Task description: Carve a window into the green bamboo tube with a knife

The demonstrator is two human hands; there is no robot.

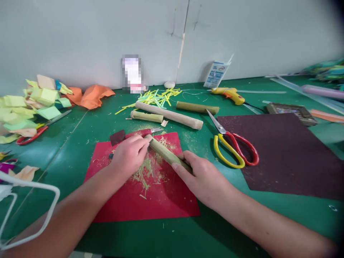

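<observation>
Starting far left, a heap of folded yellow and green papers (44, 96) sits on the green table (67, 147), red-handled scissors (33, 137) at its edge and a crumpled orange sheet (94, 96) just beside it. Nearer in, a white wire frame (56, 202) cuts into view. And here's the left hand (129, 152), fingers curled over the far end of a greenish tube (165, 152)! Just beyond that hand lies a red-handled knife (138, 133), blade pointing right, at the far edge of a red sheet (115, 204). Past it, a short green stick (147, 116) and a longer pale stick (169, 114) lie in front of loose yellow strips (158, 97). Shavings (146, 172) litter the sheet; over them slants the tube, held between both hands. On to the right hand (197, 172): thumb and fingers grip the near end, seemingly firmly, though the underside is hidden from here. Farther right, big scissors (228, 135), one handle yellow, one red, overlap a dark sheet (285, 161). Behind them rests a yellow glue gun (236, 97), a tilted carton (217, 73) just beside it.
</observation>
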